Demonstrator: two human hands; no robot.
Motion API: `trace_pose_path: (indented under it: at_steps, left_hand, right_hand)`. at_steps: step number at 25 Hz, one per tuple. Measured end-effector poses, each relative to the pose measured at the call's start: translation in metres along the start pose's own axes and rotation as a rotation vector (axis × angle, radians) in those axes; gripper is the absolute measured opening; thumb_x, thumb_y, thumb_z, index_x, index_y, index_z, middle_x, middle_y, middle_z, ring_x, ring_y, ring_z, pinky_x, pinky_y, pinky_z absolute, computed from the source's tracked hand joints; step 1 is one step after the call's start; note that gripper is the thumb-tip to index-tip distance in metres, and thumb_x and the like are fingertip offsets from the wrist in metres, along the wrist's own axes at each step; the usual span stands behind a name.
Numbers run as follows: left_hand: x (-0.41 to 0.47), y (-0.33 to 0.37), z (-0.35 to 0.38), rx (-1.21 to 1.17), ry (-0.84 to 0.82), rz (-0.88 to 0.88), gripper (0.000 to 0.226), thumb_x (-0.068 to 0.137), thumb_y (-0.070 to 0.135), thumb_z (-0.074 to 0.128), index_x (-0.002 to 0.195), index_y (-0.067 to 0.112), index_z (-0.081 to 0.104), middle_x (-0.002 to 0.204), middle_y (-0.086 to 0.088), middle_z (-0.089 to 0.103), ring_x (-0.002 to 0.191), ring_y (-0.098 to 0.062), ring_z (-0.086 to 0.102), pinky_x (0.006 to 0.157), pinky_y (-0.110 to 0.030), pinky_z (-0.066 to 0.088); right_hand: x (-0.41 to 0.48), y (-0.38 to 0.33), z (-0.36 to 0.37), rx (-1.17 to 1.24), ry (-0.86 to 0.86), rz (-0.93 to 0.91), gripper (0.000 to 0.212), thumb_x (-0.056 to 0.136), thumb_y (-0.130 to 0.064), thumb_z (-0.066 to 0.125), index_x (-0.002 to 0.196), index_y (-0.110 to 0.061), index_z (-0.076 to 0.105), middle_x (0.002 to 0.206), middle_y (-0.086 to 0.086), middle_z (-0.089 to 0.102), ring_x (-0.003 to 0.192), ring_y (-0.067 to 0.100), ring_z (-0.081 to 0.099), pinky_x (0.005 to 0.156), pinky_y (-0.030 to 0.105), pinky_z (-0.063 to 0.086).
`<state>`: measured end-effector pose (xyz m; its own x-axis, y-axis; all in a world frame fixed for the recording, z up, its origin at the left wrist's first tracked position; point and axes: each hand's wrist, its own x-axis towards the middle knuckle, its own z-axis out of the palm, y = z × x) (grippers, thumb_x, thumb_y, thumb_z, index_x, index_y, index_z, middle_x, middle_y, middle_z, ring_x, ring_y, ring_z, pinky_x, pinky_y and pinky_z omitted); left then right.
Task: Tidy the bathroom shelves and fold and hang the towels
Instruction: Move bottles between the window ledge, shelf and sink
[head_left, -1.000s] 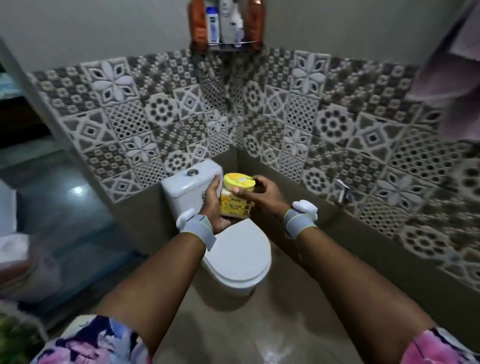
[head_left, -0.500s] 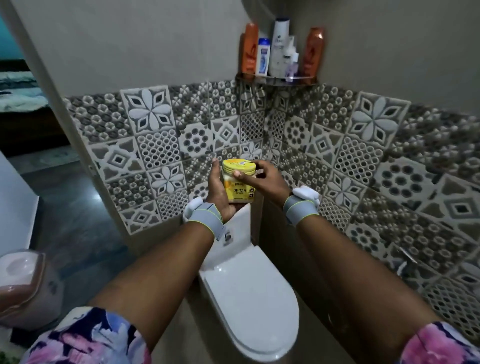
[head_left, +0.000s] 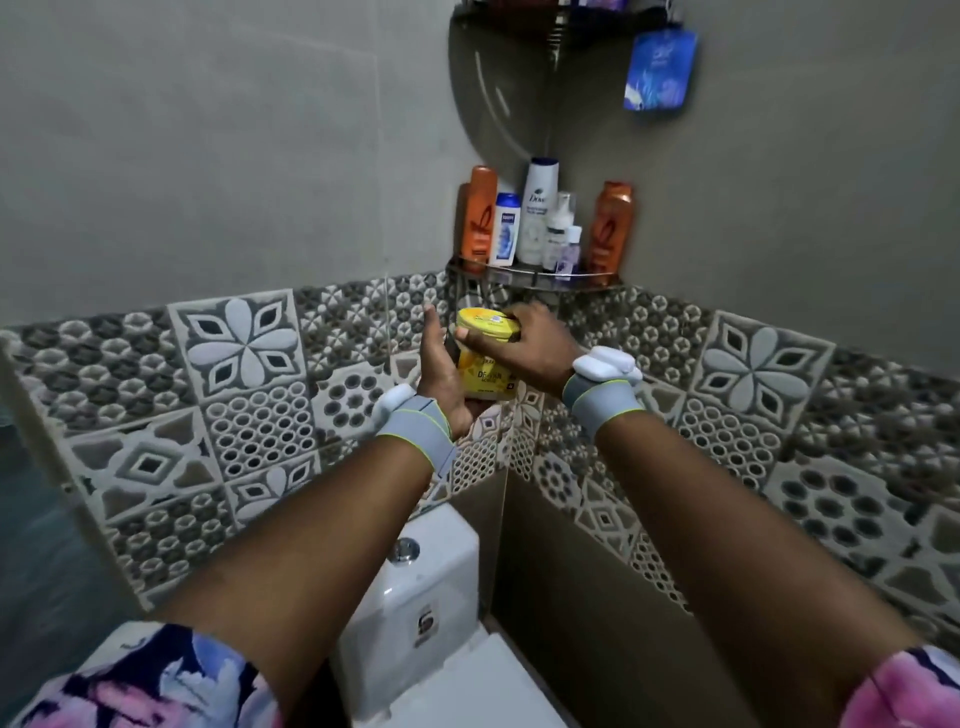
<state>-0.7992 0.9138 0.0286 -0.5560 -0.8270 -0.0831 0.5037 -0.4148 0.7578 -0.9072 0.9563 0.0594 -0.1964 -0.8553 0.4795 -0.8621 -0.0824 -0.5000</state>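
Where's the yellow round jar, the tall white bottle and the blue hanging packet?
yellow round plastic jar (head_left: 487, 378), head view, on its front label.
tall white bottle (head_left: 539, 218), head view, middle of its body.
blue hanging packet (head_left: 660, 70), head view, middle of its front.

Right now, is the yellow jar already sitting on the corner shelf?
No, the yellow jar is held between the left hand and right hand, below the corner shelf.
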Motion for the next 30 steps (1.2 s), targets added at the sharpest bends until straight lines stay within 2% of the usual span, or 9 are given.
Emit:
trace_pose_path:
  at_steps: [5,7,11,14,18,22,25,28,30]
  left_hand:
    - [0.081,0.030,0.021,0.067,-0.120,-0.008,0.080,0.080,0.081,0.030,0.124,0.022,0.063,0.114,-0.017,0.069,0.101,-0.037,0.066,0.082,-0.051,0.053]
    - [0.104,0.047,0.025,0.076,-0.180,-0.010,0.077,0.081,0.080,0.030,0.126,0.026,0.061,0.112,-0.015,0.069,0.100,-0.036,0.066,0.075,-0.046,0.055]
    - [0.156,0.081,0.027,0.215,-0.196,0.025,0.073,0.085,0.074,0.033,0.123,0.020,0.064,0.088,-0.008,0.073,0.071,-0.023,0.070,0.065,-0.032,0.055]
    - [0.195,0.099,0.010,0.427,-0.105,0.081,0.052,0.085,0.058,0.053,0.116,0.017,0.066,0.104,-0.008,0.072,0.084,-0.025,0.069,0.058,-0.026,0.054]
    - [0.238,0.107,-0.014,0.643,-0.044,0.126,0.013,0.083,0.030,0.066,0.092,0.024,0.060,0.102,-0.009,0.069,0.084,-0.026,0.064,0.057,-0.028,0.050]
    - [0.254,0.114,-0.020,0.767,-0.099,0.254,0.023,0.084,0.015,0.068,0.105,0.019,0.062,0.092,-0.006,0.064,0.062,-0.015,0.056,0.056,-0.025,0.047]
    - [0.266,0.116,-0.025,0.823,-0.135,0.281,0.027,0.082,0.016,0.070,0.108,0.018,0.064,0.096,-0.006,0.065,0.073,-0.017,0.058,0.061,-0.023,0.048]
    - [0.270,0.115,-0.027,0.856,-0.171,0.278,0.029,0.081,0.017,0.072,0.110,0.016,0.065,0.099,-0.003,0.064,0.083,-0.016,0.056,0.076,-0.030,0.050]
    - [0.273,0.113,-0.026,0.859,-0.177,0.295,0.030,0.080,0.016,0.072,0.109,0.015,0.065,0.097,-0.003,0.064,0.083,-0.016,0.056,0.076,-0.029,0.047]
  right_hand:
    - [0.070,0.017,-0.010,-0.084,0.091,0.114,0.052,0.075,-0.070,0.058,0.100,-0.024,0.055,0.099,0.000,0.064,0.088,0.020,0.061,0.072,0.031,0.049]
    - [0.100,0.022,-0.012,-0.139,0.140,0.173,0.060,0.074,-0.072,0.057,0.101,-0.019,0.055,0.098,0.003,0.064,0.085,0.023,0.061,0.071,0.035,0.052]
    - [0.160,0.035,-0.026,-0.157,0.284,0.271,0.066,0.072,-0.076,0.052,0.093,-0.014,0.061,0.091,0.006,0.066,0.080,0.026,0.064,0.069,0.035,0.052]
    - [0.204,0.045,-0.031,-0.230,0.383,0.361,0.069,0.074,-0.074,0.052,0.099,-0.011,0.057,0.094,0.010,0.065,0.083,0.030,0.062,0.069,0.035,0.050]
    - [0.248,0.054,-0.025,-0.418,0.306,0.426,0.071,0.078,-0.070,0.051,0.109,-0.007,0.049,0.094,0.011,0.057,0.079,0.029,0.055,0.064,0.032,0.041]
    - [0.275,0.064,-0.010,-0.512,0.198,0.468,0.065,0.084,-0.058,0.056,0.120,-0.004,0.047,0.109,0.015,0.058,0.092,0.031,0.057,0.071,0.032,0.042]
    - [0.284,0.074,0.005,-0.557,0.150,0.537,0.066,0.087,-0.054,0.056,0.124,-0.001,0.043,0.122,0.017,0.055,0.109,0.034,0.055,0.075,0.033,0.039]
    - [0.290,0.083,0.012,-0.619,0.101,0.583,0.071,0.083,-0.064,0.054,0.120,-0.003,0.046,0.117,0.017,0.058,0.101,0.033,0.058,0.072,0.033,0.039]
    - [0.296,0.091,0.014,-0.628,0.103,0.602,0.073,0.079,-0.068,0.055,0.117,-0.006,0.049,0.111,0.016,0.061,0.087,0.030,0.056,0.073,0.033,0.043]
